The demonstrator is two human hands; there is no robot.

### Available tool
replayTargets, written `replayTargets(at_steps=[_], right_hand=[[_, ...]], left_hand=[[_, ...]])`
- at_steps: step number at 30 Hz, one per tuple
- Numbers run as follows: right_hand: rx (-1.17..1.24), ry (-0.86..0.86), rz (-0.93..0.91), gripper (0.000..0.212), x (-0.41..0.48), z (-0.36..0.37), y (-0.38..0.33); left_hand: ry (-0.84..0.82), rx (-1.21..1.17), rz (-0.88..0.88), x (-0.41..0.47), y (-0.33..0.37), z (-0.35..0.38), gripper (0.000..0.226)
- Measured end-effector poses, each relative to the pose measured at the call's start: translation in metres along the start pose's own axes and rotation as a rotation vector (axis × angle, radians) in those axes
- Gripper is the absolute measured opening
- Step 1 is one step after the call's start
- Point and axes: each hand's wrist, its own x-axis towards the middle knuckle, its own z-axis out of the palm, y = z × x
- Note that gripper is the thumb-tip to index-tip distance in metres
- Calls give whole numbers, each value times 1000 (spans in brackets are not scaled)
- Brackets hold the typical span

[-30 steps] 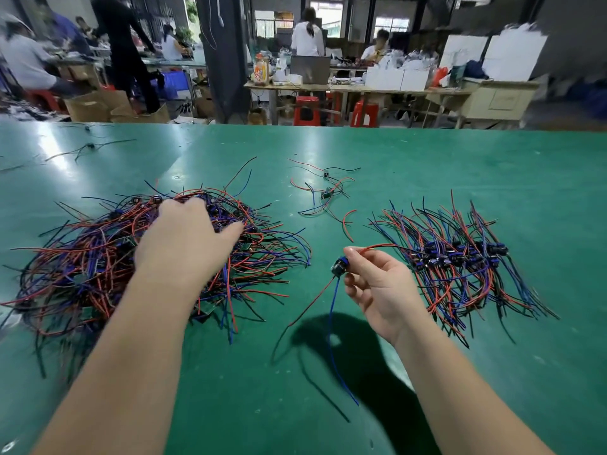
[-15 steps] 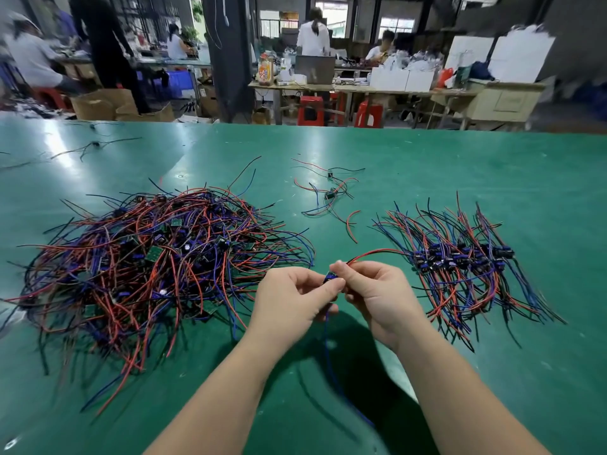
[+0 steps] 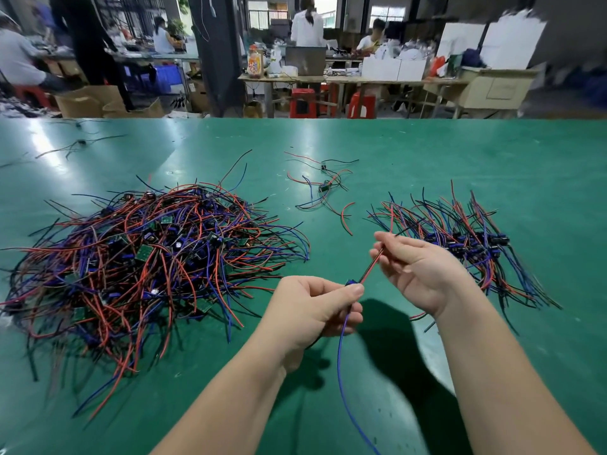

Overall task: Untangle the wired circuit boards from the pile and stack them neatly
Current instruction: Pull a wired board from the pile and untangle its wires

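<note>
**Board Held in Both Grips**

Cardboard box [image 3: 88,101] beyond the grips: contents not discernible. Left grip [image 3: 315,310] pinches a wired circuit board [image 3: 350,283], mostly hidden by fingers; its blue wire [image 3: 341,356] hangs below, cut off at frame edge. Right grip [image 3: 417,270] pinches its red wire [image 3: 371,267]. Pile [image 3: 138,257] lies left of the grips, stack [image 3: 476,244] right.

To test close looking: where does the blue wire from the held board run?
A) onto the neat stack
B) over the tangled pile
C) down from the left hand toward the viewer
C: the blue wire hangs below the left hand, which grips the wired board.
</note>
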Motion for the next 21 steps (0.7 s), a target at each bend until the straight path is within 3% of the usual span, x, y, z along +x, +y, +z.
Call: replayTargets(at_steps=[4, 7, 10, 13, 16, 18, 21], right_hand=[[-28, 142, -117, 6, 6, -24, -18], [0, 152, -152, 9, 8, -26, -16], [-12, 114, -76, 38, 4, -13, -10], [-259, -108, 124, 63, -7, -2, 0], [-347, -346, 174, 36, -17, 11, 15], [-313, -361, 174, 17, -20, 17, 19], [-217, -278, 146, 7, -17, 16, 17]], left_hand=[[-88, 15, -23, -11, 0, -3, 31], [-55, -6, 11, -12, 0, 0, 23], [73, -59, 82, -11, 1, 0, 14], [173, -60, 157, -9, 2, -2, 13], [142, -55, 143, -11, 2, -1, 21], [99, -82, 98, -12, 2, 1, 24], [58, -104, 60, -12, 4, -1, 18]])
